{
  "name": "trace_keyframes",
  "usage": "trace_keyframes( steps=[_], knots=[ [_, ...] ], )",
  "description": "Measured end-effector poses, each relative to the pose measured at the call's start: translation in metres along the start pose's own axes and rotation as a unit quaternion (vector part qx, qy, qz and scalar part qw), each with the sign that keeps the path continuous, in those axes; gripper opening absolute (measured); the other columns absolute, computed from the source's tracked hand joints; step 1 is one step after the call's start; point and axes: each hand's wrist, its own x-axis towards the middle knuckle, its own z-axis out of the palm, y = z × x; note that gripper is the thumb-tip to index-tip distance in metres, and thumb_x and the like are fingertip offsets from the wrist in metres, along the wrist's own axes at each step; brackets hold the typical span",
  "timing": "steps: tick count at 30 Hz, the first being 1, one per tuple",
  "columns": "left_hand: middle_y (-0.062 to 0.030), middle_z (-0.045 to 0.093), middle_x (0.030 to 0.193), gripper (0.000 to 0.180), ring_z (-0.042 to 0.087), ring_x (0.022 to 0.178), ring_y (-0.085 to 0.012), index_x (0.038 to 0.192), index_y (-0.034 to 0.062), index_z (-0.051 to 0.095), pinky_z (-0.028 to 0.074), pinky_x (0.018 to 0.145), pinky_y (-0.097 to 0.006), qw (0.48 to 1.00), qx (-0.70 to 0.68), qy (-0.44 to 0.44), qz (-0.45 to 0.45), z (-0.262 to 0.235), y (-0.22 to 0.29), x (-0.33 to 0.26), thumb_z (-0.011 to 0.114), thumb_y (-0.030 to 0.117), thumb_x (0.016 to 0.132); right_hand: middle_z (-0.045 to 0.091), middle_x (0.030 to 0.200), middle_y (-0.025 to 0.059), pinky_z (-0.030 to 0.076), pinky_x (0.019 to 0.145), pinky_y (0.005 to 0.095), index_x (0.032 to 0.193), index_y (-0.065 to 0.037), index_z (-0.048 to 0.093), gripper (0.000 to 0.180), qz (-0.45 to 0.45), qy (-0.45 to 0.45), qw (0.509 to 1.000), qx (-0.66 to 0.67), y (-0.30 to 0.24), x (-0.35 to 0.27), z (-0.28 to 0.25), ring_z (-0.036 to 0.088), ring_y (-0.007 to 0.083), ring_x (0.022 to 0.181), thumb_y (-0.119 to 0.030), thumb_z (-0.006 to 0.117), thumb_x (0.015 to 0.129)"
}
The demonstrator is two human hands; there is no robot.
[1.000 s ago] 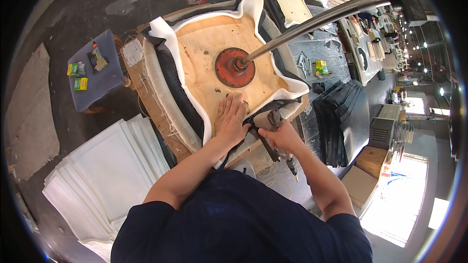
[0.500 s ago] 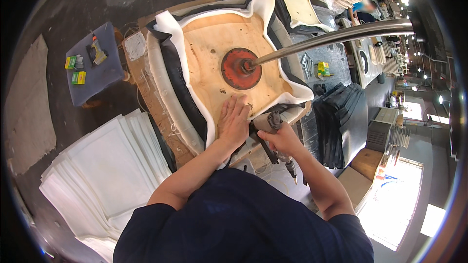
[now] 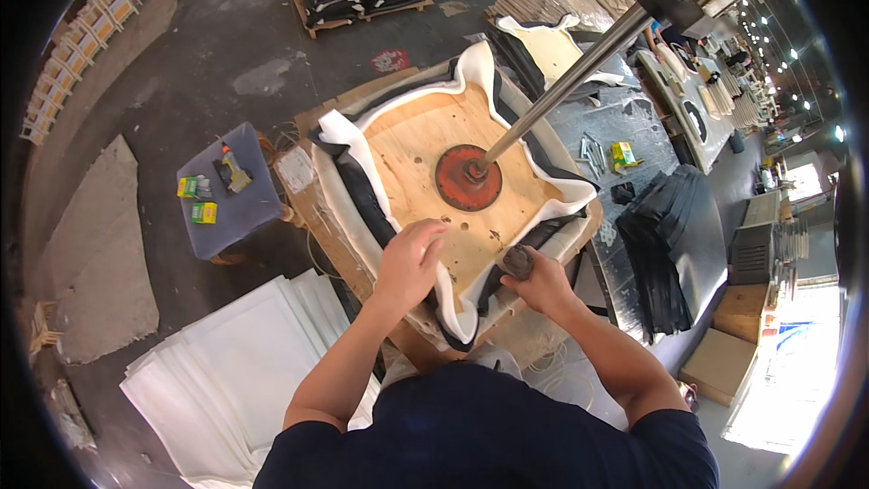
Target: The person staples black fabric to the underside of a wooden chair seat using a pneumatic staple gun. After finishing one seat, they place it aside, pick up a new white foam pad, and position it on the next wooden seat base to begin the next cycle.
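Far left: blue-grey, square, smooth padded stool, with green-and-yellow cardboard boxes and a yellow-and-grey handheld tool on top. Below it, a fanned stack of flat, matte white sheets.

Next, the left hand at the seat's near-left edge: fingers loosely bent and close together, nothing visible in its grip; contact with the edge can't be told.

Center: square seat with a bare, pale plywood panel, grain and dark marks showing, one corner toward the person. Its rim has wavy, soft-looking white padding and loose, wrinkled black fabric. The padding's near corner lies between the hands, below both. Red, round, worn metal disc on the panel, ahead of both hands; straight, shiny steel rod slants from it up and right.

Right of that corner, the right hand is wrapped around a grey, round-ended handheld tool, at the near-right edge over the black fabric. This hand is nearer that edge; tool's long axis is hidden.

Far right: fanned stack of floppy black sheets, edges uneven.
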Motion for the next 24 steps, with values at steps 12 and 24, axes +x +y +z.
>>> trace_keyframes(
  steps=[12, 24],
  knots=[
    [-0.0143, 0.08, 0.117, 0.016, 0.076, 0.103, -0.0262, 0.12, 0.0009, 0.076, 0.058, 0.093, -0.036, 0.962, 0.085, 0.258, -0.008, -0.09, -0.015, -0.057, 0.067, 0.004, 0.107, 0.071, 0.126, 0.0204, 0.06, 0.101, 0.0539, 0.151, -0.021, 0.062, 0.076, -0.091, 0.093, 0.978, -0.163, 0.064, 0.046, -0.057, 0.072, 0.0458, 0.119, -0.034, 0.095, 0.084],
    [-0.0098, 0.077, 0.123, 0.016, 0.069, 0.126, -0.0365, 0.111, 0.0087, 0.074, 0.049, 0.119, -0.053, 0.939, 0.31, 0.05, 0.14, -0.056, -0.078, -0.04, 0.069, 0.001, 0.099, 0.076, 0.129, 0.0173, 0.059, 0.101, 0.0408, 0.145, -0.003, 0.07, 0.065, -0.121, 0.214, 0.953, 0.178, 0.08, -0.008, -0.069, 0.076, 0.033, 0.117, -0.014, 0.095, 0.086]
  ],
)
